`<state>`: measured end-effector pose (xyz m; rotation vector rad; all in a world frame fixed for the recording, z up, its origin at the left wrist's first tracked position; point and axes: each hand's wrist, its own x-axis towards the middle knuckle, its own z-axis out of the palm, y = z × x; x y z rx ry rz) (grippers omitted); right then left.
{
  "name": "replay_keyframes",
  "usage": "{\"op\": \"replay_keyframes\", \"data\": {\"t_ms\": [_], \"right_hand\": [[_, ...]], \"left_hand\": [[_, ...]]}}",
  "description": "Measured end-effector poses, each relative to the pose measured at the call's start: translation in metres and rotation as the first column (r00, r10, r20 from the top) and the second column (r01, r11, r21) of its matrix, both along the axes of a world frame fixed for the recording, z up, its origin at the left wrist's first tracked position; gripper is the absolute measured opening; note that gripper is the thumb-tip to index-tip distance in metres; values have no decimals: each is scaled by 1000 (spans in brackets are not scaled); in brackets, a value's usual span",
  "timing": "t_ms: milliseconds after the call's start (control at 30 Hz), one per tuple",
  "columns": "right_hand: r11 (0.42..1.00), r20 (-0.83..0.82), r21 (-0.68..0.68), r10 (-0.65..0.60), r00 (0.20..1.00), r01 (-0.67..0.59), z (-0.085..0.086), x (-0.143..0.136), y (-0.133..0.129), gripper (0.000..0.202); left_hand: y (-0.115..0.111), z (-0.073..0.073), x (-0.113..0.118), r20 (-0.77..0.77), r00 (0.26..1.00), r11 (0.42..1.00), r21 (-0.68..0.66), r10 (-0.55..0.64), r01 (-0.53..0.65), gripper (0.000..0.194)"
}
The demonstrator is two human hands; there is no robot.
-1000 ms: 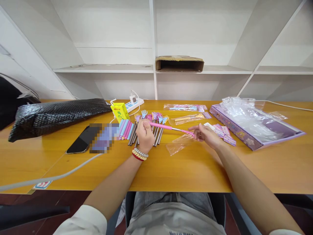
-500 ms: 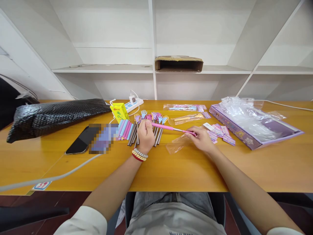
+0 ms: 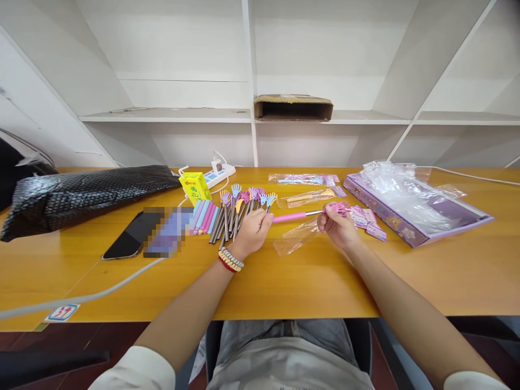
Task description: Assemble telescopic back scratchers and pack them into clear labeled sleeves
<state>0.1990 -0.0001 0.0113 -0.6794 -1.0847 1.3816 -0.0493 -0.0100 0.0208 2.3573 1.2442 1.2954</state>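
Your left hand (image 3: pixel 255 226) has its fingers closed around the end of the pink hand-shaped scratcher (image 3: pixel 289 218), while your right hand (image 3: pixel 336 225) pinches it near its hand-shaped head. You hold it roughly level over the worktop (image 3: pixel 304 287), between the metal-rod scratchers (image 3: pixel 227 219) and purple cards (image 3: pixel 376 232), with a clear bag (image 3: pixel 293 239) below.

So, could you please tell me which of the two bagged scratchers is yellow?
The nearer bagged scratcher, the one closer to the right hand; the farther scratcher, lying behind it, is blue.
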Motion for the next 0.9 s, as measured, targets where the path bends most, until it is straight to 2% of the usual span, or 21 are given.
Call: {"op": "replay_keyframes", "data": {"t_ms": [167,333,433,533,700,900], "right_hand": [[999,-2,-34,39,999,-39,-1,0,0,28],[992,-23,-57,108,994,-109,1,3,0,25],[981,-45,-37,190,981,-192,3,9,1,32],[960,-31,-9,281,959,-281,3,16,3,41],[899,54,28,435,899,-437,-1,21,4,43],[901,153,-33,433,888,-434,-5,14,3,31]], "left_hand": [[2,-2,-2,-149,989,999,50,3,5,30],[4,-1,-5,-320,948,990,137,0,46,29],[5,-1,-6,-372,926,980,197,57,19,30],[5,0,-6,-396,906,969,243,147,-51,30],[7,3,-10,-387,880,934,324,277,-152,24],[5,9,-12,-291,902,902,386,319,-195,18]]}}
